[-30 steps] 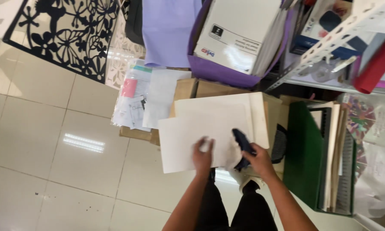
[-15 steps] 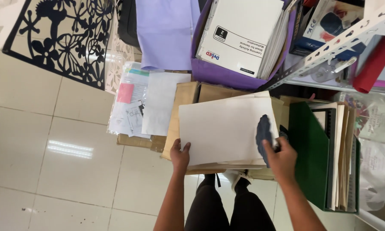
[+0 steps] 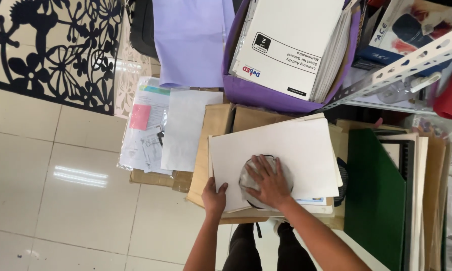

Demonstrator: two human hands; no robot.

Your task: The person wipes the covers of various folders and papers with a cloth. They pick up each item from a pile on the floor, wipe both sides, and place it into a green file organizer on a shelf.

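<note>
A stack of cream-white folders lies on brown cardboard boxes in front of me. My left hand grips the stack's near left corner, thumb on top. My right hand presses flat on a round grey cloth with a dark rim, which rests on the top folder near its front edge. Most of the cloth is hidden under the palm and fingers.
A purple bag holding white booklets stands behind the stack. Plastic-sleeved papers lie at the left. A green file holder with folders stands at the right, beside a white metal shelf. The white tiled floor spreads to the left.
My right hand has moved from the folder's right edge to its front middle, pressing the cloth flat. My left hand stays on the near left corner.
</note>
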